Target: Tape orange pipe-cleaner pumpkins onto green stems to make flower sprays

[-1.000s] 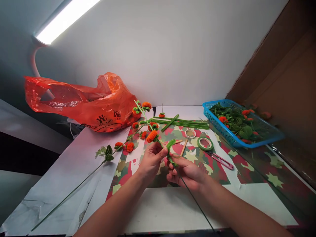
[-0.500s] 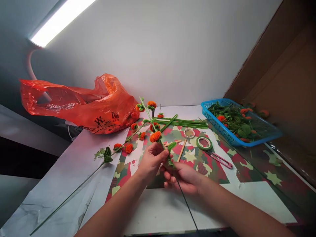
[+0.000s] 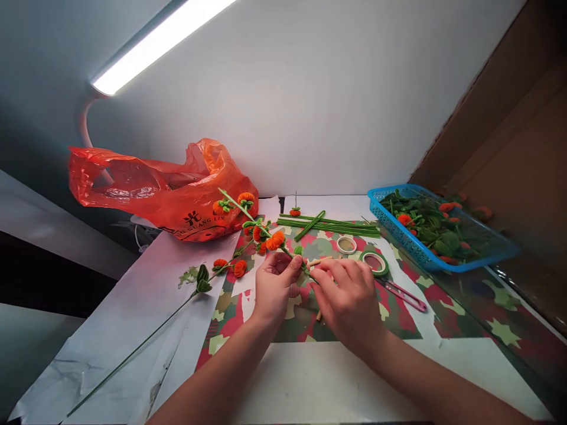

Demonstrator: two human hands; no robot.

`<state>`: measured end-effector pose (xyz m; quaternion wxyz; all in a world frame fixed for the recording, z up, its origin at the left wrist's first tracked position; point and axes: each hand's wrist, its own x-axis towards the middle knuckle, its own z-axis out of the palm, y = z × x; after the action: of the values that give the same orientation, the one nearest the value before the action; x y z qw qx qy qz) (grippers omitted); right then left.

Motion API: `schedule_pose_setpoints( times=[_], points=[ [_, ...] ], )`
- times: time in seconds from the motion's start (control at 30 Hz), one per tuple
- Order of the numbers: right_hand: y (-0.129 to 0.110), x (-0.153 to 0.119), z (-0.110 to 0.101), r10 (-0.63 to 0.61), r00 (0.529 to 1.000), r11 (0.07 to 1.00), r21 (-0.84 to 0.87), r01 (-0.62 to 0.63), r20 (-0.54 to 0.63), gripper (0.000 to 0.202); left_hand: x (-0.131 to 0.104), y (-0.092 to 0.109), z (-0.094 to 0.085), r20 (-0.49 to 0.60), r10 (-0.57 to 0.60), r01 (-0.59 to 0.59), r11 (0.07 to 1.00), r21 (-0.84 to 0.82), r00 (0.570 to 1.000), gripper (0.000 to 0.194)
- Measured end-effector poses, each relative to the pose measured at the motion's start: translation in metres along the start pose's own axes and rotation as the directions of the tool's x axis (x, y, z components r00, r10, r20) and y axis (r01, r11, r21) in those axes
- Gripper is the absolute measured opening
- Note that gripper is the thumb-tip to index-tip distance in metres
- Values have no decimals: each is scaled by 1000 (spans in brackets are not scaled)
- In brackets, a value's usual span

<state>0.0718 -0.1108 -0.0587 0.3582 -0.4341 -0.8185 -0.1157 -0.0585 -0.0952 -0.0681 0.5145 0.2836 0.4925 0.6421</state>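
Observation:
A handmade flower stem of fuzzy green and orange pipe cleaner [image 3: 275, 240] slants up to the left, its round orange heads spaced along it. My left hand [image 3: 275, 286] pinches it just under the lowest orange head. Close by on the right, my right hand [image 3: 349, 301] has its fingertips closed on the lower part of that stem, beside a small green leaf [image 3: 298, 251]. My right palm is turned down and hides the rest of the stem. Under the hands, wooden sticks [image 3: 319, 260] are partly covered.
A second flower stem [image 3: 177, 313] lies at the left, near a red plastic bag [image 3: 199, 195]. Green pipe cleaners [image 3: 336, 226], a white tape roll [image 3: 346, 245], green tape [image 3: 381, 264] and a pink-handled cutter [image 3: 405, 296] lie ahead. A blue basket [image 3: 401, 236] holds leaves and orange flowers.
My right hand has turned from palm-up under the stem to palm-down over it. The stem now tilts further left. The whole view has shifted slightly.

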Motion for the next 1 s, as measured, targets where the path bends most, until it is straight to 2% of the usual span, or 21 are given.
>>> schedule_pose_setpoints(
  times=[0.1, 0.2, 0.33, 0.67, 0.8, 0.87, 0.93, 1.0],
  points=[
    [0, 3, 13, -33, 999, 996, -90, 29, -41, 24, -1, -1, 3, -33, 21, -23, 999, -50, 999, 29],
    [4, 5, 22, -78, 992, 993, -100, 68, -103, 25, -1, -1, 5, -47, 47, -51, 996, -69, 998, 28],
    [10, 2, 25, -126, 977, 992, -36, 122, -172, 21, -2, -1, 5, -38, 100, -102, 994, -48, 994, 25],
    [21, -4, 19, -158, 965, 971, 145, 191, -211, 24, -6, -4, 1, -12, 195, -195, 980, 47, 981, 19],
    [20, -5, 19, -42, 969, 942, 314, 119, -242, 21, -10, 0, 2, -4, 209, -209, 977, 48, 978, 18],
    [16, -4, 18, 52, 970, 891, 450, 62, -236, 20, -12, 3, 4, -1, 214, -214, 977, 13, 977, 17],
    [10, -2, 17, 205, 962, 786, 617, -52, -179, 15, -14, 6, 5, -1, 222, -222, 975, -10, 975, 17],
    [4, 1, 15, 369, 929, 607, 765, -215, -31, 7, -14, 9, 6, -4, 230, -230, 973, -15, 973, 16]
  ],
)
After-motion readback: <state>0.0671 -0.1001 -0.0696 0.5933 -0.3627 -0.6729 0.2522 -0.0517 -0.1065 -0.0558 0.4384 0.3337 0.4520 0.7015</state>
